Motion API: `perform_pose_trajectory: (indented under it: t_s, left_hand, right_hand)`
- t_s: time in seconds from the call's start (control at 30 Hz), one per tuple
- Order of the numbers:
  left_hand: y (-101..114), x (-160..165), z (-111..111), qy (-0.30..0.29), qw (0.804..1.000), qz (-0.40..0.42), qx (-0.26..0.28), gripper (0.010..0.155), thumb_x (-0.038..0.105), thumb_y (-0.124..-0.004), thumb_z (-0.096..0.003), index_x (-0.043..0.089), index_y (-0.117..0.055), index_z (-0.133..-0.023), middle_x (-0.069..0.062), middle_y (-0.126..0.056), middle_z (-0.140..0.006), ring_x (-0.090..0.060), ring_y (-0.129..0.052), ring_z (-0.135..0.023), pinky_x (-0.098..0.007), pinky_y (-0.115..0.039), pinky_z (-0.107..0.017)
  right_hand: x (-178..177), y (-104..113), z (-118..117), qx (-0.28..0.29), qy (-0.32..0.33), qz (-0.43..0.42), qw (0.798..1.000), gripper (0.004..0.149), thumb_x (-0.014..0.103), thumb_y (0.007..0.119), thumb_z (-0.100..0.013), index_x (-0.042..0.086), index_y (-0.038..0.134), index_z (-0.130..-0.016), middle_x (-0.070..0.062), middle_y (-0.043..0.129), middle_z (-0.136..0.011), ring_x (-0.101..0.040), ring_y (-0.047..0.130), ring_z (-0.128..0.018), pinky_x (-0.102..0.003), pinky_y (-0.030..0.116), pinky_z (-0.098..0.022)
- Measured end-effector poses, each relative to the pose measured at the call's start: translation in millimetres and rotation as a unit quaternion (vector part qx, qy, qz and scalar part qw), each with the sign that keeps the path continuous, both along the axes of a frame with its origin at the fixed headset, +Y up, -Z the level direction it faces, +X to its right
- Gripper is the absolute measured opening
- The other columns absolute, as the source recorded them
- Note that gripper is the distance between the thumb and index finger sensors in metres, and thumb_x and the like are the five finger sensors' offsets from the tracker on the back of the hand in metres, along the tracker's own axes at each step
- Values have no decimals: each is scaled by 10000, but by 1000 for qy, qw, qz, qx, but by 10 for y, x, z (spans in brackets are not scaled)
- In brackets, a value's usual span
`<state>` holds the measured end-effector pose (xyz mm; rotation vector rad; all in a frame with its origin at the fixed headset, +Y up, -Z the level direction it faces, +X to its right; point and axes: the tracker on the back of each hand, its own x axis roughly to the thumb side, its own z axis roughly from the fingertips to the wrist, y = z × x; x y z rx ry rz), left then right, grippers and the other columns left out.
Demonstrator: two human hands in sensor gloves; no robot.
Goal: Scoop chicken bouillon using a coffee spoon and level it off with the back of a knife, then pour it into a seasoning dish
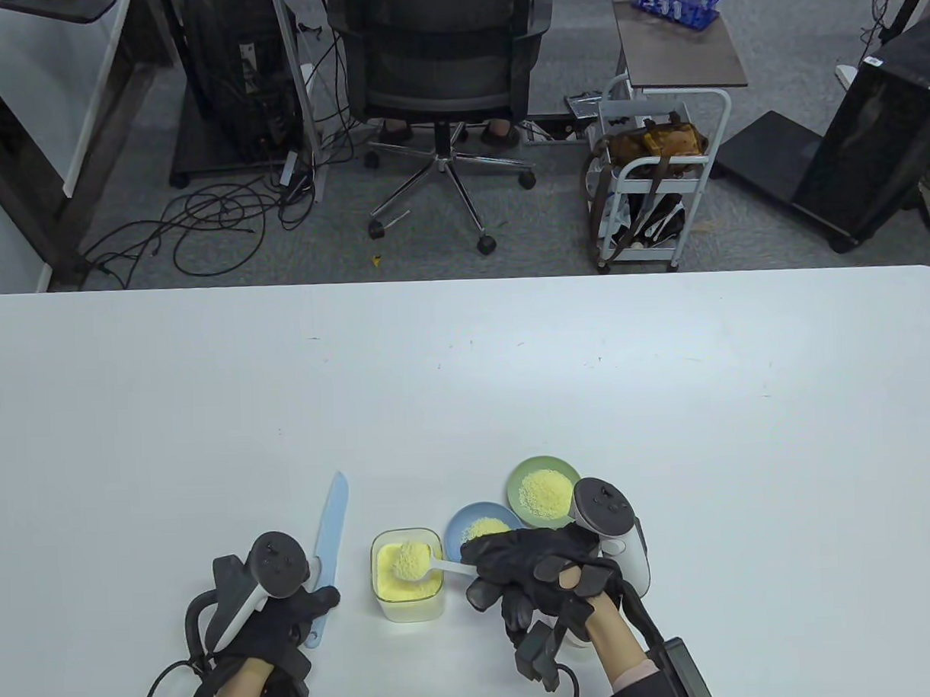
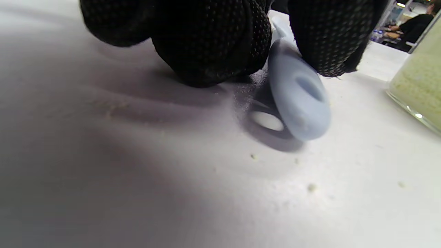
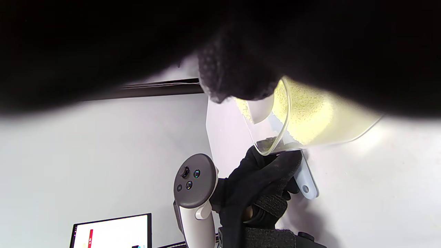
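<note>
A clear container of yellow chicken bouillon [image 1: 407, 585] stands near the table's front edge. My right hand [image 1: 530, 571] pinches the handle of a white coffee spoon [image 1: 423, 563], whose bowl is heaped with bouillon just above the container. A light blue knife [image 1: 331, 540] lies flat on the table, left of the container. My left hand [image 1: 291, 606] grips its handle [image 2: 298, 100], fingers curled over it, thumb on the other side. Behind the container sit a blue seasoning dish [image 1: 475, 523] and a green seasoning dish [image 1: 542, 490], each holding some bouillon.
The white table [image 1: 466, 379] stretches wide behind the dishes. Crumbs of bouillon lie on the table near the knife handle [image 2: 311, 187]. An office chair [image 1: 440, 75] and a white cart [image 1: 653, 174] stand beyond the far edge.
</note>
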<state>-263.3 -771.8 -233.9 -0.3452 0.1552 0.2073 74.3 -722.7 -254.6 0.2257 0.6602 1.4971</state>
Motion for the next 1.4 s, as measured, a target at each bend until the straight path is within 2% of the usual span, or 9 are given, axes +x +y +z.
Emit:
perform_pose_trajectory:
  t_s: [0.23,0.4,0.5,0.7,0.8,0.87,0.97,1.1,1.4]
  left_hand:
    - [-14,92,6,-20,1000,16,2,557,483,-894,-402,74,-814,-773,-32,-983,-444,-103,-1004,-228,-308,-824,-226]
    - [-32,60,-7,-24,996,86,-21,518,456,-915,-403,65,-849,-736,-60,-995,-437,-135,-1011,-219,-321,-825,-227]
    - [62,31,10,-30,988,146,-28,506,445,-919,-404,65,-864,-733,-73,-998,-438,-145,-1011,-221,-328,-823,-233]
    - [551,53,207,-103,950,290,46,500,440,-920,-413,63,-867,-737,-81,-997,-439,-150,-1006,-226,-333,-820,-245]
    - [577,232,278,-179,915,361,2,496,434,-922,-419,62,-868,-741,-85,-997,-442,-153,-1005,-229,-335,-818,-248]
    - [528,359,290,-201,907,368,-27,494,430,-920,-423,56,-867,-742,-90,-997,-441,-157,-1005,-227,-338,-817,-247]
    - [473,443,298,-212,914,344,-43,492,428,-920,-421,56,-869,-740,-94,-1000,-443,-162,-1010,-229,-341,-819,-246]
    - [472,369,271,-191,928,319,-27,493,431,-924,-415,56,-876,-731,-91,-1005,-433,-156,-1013,-217,-336,-823,-237]
    - [417,267,209,-168,930,323,-46,487,423,-919,-423,55,-870,-737,-97,-1002,-442,-164,-1012,-227,-342,-821,-246]
  right_hand:
    - [-26,-27,-17,-6,-3,3,1000,410,95,751,-404,-134,685,-737,-345,906,-354,13,956,67,-296,918,52]
    - [-59,-52,-26,-11,-1,6,1000,411,97,750,-406,-133,682,-739,-344,905,-358,12,959,62,-296,919,47]
    - [-69,-47,-18,-10,-1,6,1000,410,96,750,-406,-133,682,-740,-344,905,-359,12,959,61,-296,919,47]
    - [-71,-24,-5,-4,-4,10,1000,412,101,749,-407,-130,681,-741,-341,906,-362,14,961,58,-294,921,44]
    - [-92,-31,2,-2,-4,7,1000,412,102,747,-410,-129,677,-744,-341,904,-369,13,964,51,-293,923,39]
    - [-114,-33,11,0,-1,6,1000,413,104,747,-410,-128,676,-745,-340,905,-371,15,965,49,-293,924,38]
    - [-140,-27,26,1,3,4,1000,415,103,746,-412,-132,671,-746,-343,902,-375,13,967,46,-294,924,35]
    - [-141,-10,43,6,3,8,1000,416,103,746,-410,-134,671,-743,-343,903,-373,13,967,47,-294,924,37]
    - [-37,13,91,10,-13,4,1000,417,102,750,-404,-136,678,-738,-347,904,-367,12,966,54,-295,922,44]
